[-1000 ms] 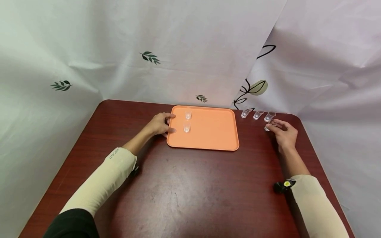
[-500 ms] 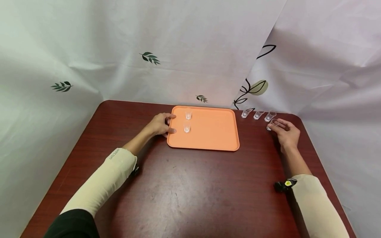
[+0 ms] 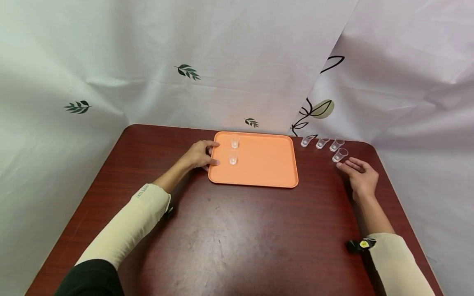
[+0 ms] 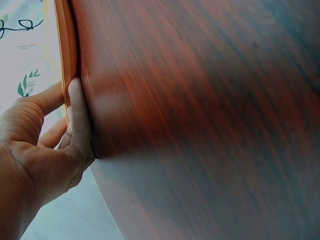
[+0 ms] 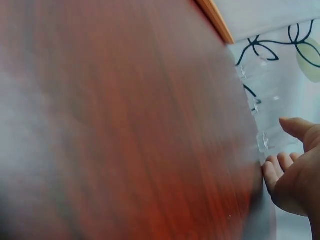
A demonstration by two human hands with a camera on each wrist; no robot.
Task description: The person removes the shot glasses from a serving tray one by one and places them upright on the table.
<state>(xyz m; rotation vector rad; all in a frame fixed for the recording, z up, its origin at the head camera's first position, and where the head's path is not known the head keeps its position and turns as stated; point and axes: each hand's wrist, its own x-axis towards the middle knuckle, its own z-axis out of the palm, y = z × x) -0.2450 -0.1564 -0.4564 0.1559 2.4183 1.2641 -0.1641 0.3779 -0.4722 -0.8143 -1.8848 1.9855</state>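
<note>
My left hand (image 3: 198, 155) grips the left rim of an orange tray (image 3: 264, 162), with the thumb and fingers on either side of that edge in the left wrist view. Two small clear shot glasses stand upright on the tray's left part, a rear one (image 3: 235, 142) and a front one (image 3: 233, 158). Right of the tray, my right hand (image 3: 362, 177) lies just in front of another clear shot glass (image 3: 340, 155). Its fingers are loosely bent and hold nothing; the thumb tip is close by the glass, and whether they touch I cannot tell.
Three more clear shot glasses stand in a row near the table's back right edge, the middle one (image 3: 322, 143) among them. The dark red-brown table (image 3: 240, 234) stretches toward me in front of the tray. A white printed cloth (image 3: 222, 98) hangs behind it.
My right hand has let go of the front shot glass and drawn back toward me and to the right. That glass shifted slightly right before release. The left hand stays on the tray.
</note>
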